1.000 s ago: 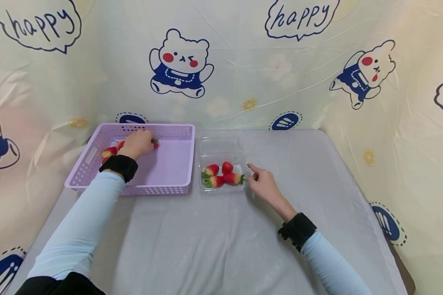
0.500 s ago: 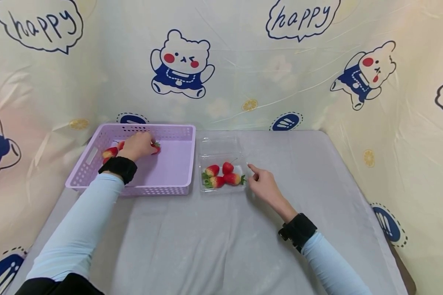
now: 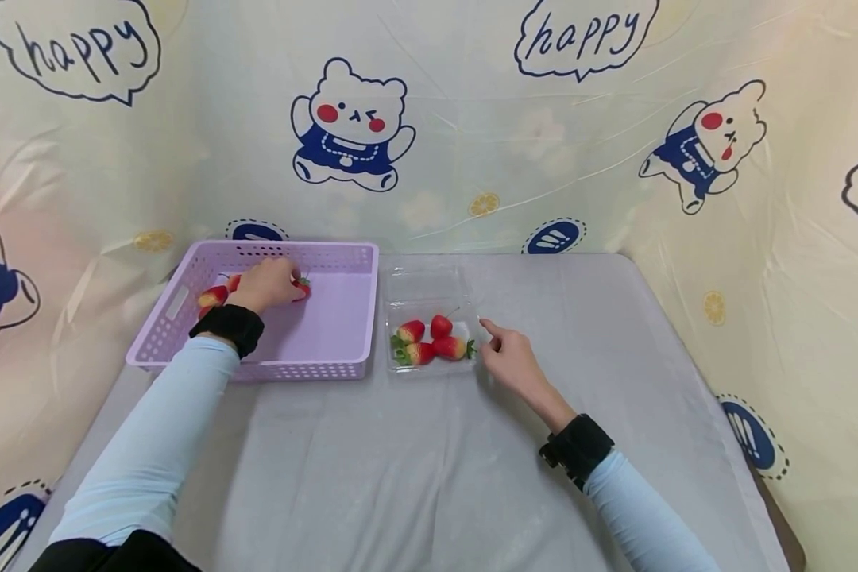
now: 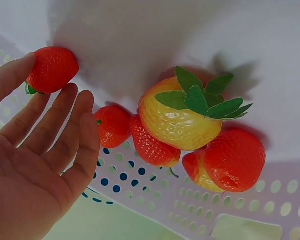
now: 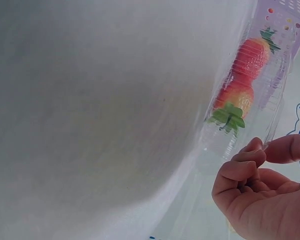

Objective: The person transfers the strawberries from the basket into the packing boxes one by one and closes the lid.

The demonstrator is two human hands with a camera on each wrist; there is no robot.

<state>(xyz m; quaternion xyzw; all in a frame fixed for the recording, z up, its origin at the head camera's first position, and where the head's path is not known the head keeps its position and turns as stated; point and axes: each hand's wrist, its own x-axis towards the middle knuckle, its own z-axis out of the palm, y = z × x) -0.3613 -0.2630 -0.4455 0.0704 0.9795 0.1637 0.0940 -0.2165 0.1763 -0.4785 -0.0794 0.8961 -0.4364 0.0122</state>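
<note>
My left hand reaches into the purple basket. In the left wrist view its thumb and fingers pinch a red strawberry with green leaves. More fruit lies beside that hand, including a yellow-and-red strawberry, a red one and a small round red fruit. My right hand is at the right side of a clear plastic box, its thumb and forefinger pinching the rim in the right wrist view. Several fruits lie in this box, among them a strawberry and a cherry-like fruit.
The basket and the box stand side by side on a grey cloth-covered table. A printed curtain hangs directly behind and along both sides. The box's lid is folded back toward the curtain.
My left hand has shifted very slightly within the basket, around the strawberry at its fingertips. The right hand and the clear box have stayed in place.
</note>
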